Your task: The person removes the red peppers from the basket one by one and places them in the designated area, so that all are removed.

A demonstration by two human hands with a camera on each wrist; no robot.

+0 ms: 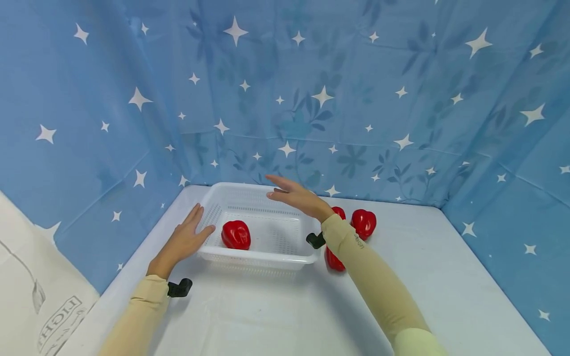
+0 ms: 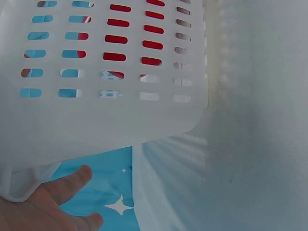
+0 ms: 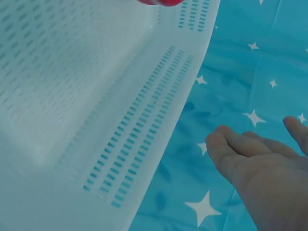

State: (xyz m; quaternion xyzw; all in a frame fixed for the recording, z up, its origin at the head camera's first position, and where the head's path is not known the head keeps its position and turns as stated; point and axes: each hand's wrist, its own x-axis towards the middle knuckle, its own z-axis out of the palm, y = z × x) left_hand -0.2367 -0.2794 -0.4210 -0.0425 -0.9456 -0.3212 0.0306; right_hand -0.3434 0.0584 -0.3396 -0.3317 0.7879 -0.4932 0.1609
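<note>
A white plastic basket (image 1: 258,258) with slotted walls stands on the table, and one red bell pepper (image 1: 236,235) lies in its left part. My left hand (image 1: 184,238) is beside the basket's left end, fingers extended; whether it touches the rim cannot be made out. In the left wrist view, red shows through the slots of the basket wall (image 2: 106,125), with the hand (image 2: 53,207) at its lower left. Above the basket's right back part is my right hand (image 1: 298,198), holding nothing, its fingers apart from the rim in the right wrist view (image 3: 260,168).
Right of the basket lie more red bell peppers, one at the back right (image 1: 363,223) and another pepper (image 1: 335,260) nearer the front, partly behind my right forearm. A blue curtain (image 1: 285,99) with white stars encloses the white table (image 1: 267,311).
</note>
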